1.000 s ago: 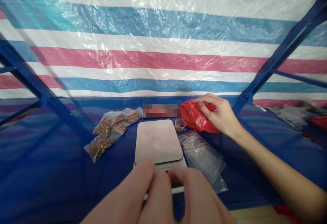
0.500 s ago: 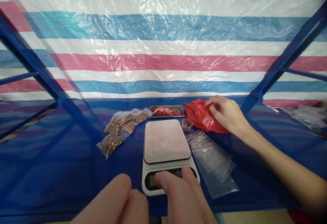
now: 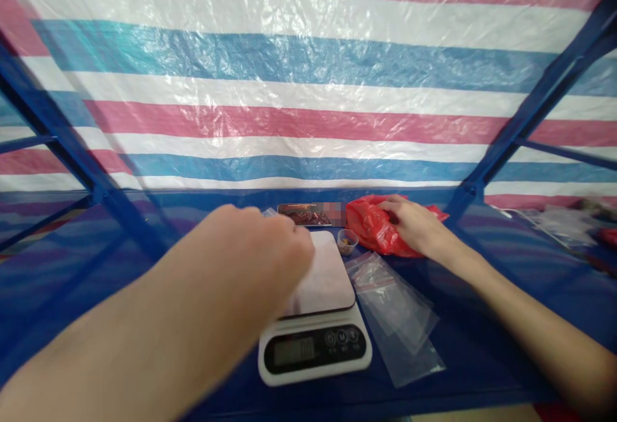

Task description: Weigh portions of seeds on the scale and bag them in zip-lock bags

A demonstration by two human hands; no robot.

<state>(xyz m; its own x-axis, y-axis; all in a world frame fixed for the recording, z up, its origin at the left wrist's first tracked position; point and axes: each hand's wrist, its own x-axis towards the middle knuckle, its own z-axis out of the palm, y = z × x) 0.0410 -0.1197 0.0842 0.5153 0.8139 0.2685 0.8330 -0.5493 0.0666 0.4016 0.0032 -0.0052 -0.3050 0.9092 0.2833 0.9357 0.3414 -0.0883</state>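
Note:
My left hand (image 3: 245, 248) is raised over the left part of the white kitchen scale (image 3: 318, 367), its fingers curled under and mostly hidden. Whether anything is in those fingers does not show. Dim digits appear on the scale's display, too faint to read surely. With curled fingers, my right hand (image 3: 409, 219) grips the top of a crumpled red plastic bag (image 3: 373, 229). Between bag and scale stands a small clear cup (image 3: 347, 242) with a few brownish bits in it. Empty clear zip bags (image 3: 400, 313) lie fanned out right of the scale.
A dark phone-like slab (image 3: 303, 215) lies behind the scale, partly covered by a blurred patch. Blue frame posts (image 3: 511, 133) rise at both sides of the blue tabletop (image 3: 486, 319). Striped plastic sheeting (image 3: 308, 120) hangs behind. More clear plastic (image 3: 559, 226) lies at far right.
My left hand has moved forward and up from the scale's front, uncovering the display and now hiding most of the filled zip bags at left. My right hand stays at the red bag.

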